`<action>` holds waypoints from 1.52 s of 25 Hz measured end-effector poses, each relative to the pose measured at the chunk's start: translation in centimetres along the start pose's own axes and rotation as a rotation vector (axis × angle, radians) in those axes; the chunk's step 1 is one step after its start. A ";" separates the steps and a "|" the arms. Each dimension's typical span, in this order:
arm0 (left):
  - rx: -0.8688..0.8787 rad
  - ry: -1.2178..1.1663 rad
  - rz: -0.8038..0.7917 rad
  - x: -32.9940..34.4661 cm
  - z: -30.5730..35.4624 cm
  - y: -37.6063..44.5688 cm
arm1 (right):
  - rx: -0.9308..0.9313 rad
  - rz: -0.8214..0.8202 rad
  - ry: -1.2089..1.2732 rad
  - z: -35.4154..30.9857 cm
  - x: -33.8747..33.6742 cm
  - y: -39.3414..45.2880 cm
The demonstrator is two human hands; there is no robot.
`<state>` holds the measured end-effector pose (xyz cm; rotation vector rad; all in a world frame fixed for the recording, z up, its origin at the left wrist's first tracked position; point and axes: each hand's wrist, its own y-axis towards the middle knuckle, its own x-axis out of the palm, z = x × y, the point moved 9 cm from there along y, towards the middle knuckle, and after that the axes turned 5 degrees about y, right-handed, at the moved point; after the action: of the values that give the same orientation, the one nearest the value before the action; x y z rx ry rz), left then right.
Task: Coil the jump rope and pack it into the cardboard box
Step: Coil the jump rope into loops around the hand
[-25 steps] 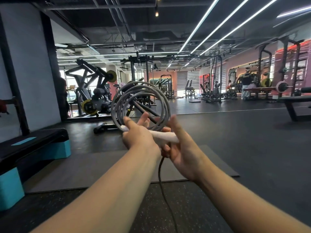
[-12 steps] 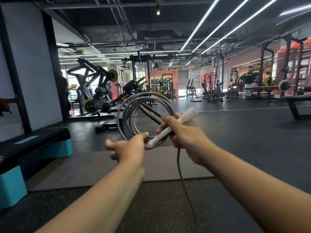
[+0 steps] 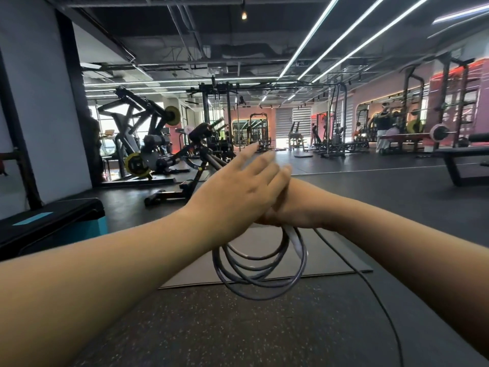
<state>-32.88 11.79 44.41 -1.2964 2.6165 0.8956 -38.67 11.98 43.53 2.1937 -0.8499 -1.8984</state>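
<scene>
The grey jump rope (image 3: 260, 283) hangs in several loops below my hands, with its white handle (image 3: 296, 241) pointing down along the right side of the coil. My right hand (image 3: 299, 205) is closed around the top of the coil and the handle. My left hand (image 3: 243, 186) crosses over the right one, palm down, fingers stretched out and apart, holding nothing I can see. A loose rope tail (image 3: 370, 284) trails from my right hand down to the floor at the lower right. No cardboard box is in view.
A grey mat (image 3: 330, 258) lies on the dark rubber floor ahead. A black and teal step platform (image 3: 53, 221) stands at the left. Weight machines (image 3: 148, 147) and racks fill the back; a bench (image 3: 460, 160) is at the right.
The coil has swung from upright above my hands to hanging below them. The handle now points down. My left hand let go and moved over the right hand.
</scene>
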 end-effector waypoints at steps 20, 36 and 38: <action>-0.190 -0.477 -0.464 4.7 0.1 -2.2 | 0.095 -0.219 0.117 1.4 0.4 -2.8; -0.945 -0.762 -0.426 10.7 -7.4 -12.4 | 0.413 0.142 0.936 11.9 0.2 -5.9; -1.177 -0.955 -0.302 10.8 -7.3 -12.2 | 0.380 0.162 1.116 10.3 1.5 -5.0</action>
<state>-29.39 -5.42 41.27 -0.8791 1.0551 2.3343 -46.58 18.19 37.88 2.6920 -1.0810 -0.2446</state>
